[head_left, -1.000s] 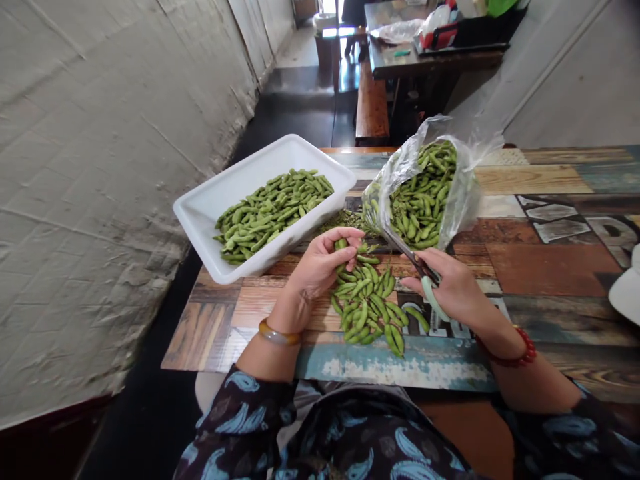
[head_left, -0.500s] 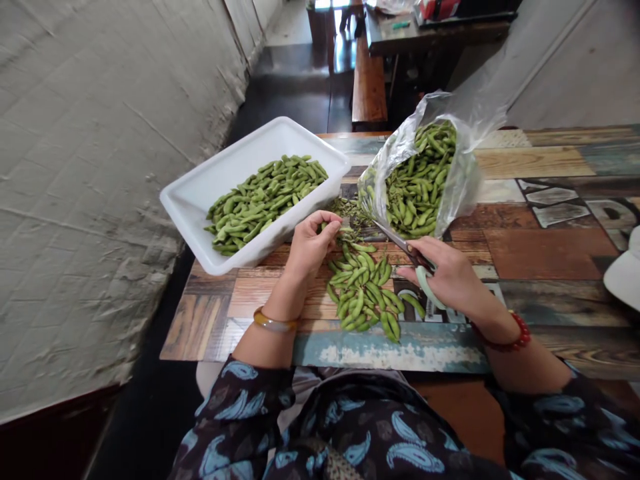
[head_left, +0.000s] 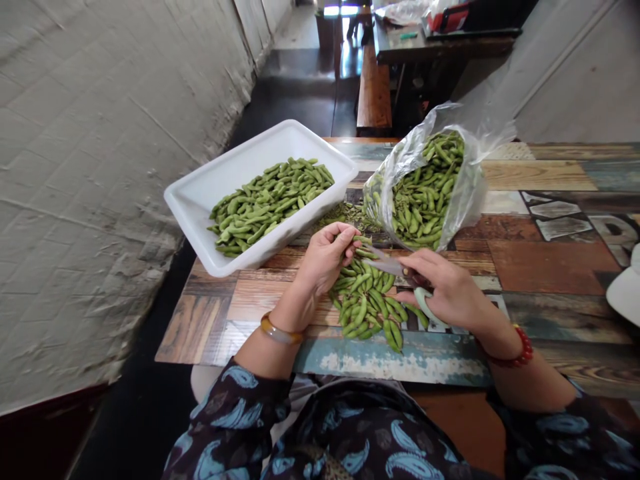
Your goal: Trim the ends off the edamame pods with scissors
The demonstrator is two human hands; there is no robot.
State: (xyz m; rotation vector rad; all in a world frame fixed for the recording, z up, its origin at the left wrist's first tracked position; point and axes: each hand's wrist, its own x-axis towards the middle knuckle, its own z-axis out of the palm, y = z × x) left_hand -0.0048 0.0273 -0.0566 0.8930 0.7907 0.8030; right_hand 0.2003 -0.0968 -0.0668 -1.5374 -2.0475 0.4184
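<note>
At the pod pile's far end, pinches a green pod in the left grip. Clasps scissors in the right grip, with blurred blades beside that pod.

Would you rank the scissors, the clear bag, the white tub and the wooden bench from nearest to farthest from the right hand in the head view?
From the right hand:
1. Scissors, held in it.
2. Clear bag, just beyond.
3. White tub, off left.
4. Wooden bench, past the table.
</note>
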